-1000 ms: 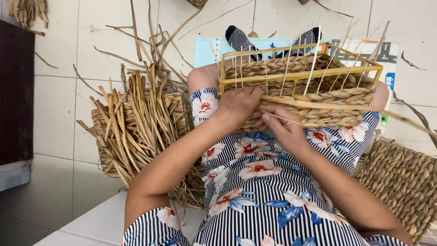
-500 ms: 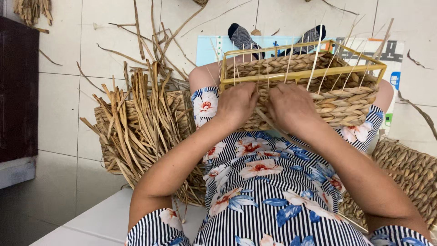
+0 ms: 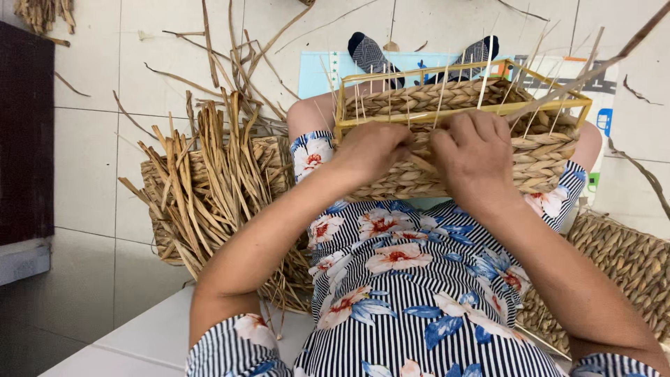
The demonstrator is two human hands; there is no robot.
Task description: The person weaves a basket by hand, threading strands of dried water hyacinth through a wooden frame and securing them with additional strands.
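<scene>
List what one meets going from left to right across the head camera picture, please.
Dark cabinet → bundle of dried reeds → left hand → right hand → finished woven basket at the right edge.

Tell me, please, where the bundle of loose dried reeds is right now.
In the head view, the bundle of dried reeds stands on the tiled floor at the person's left side, beside the left knee and left of the half-woven basket.

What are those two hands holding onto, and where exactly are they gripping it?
Both the left hand and the right hand press on the near woven wall of the half-made basket, just under its yellow frame. Whether they pinch a strand cannot be told.
</scene>
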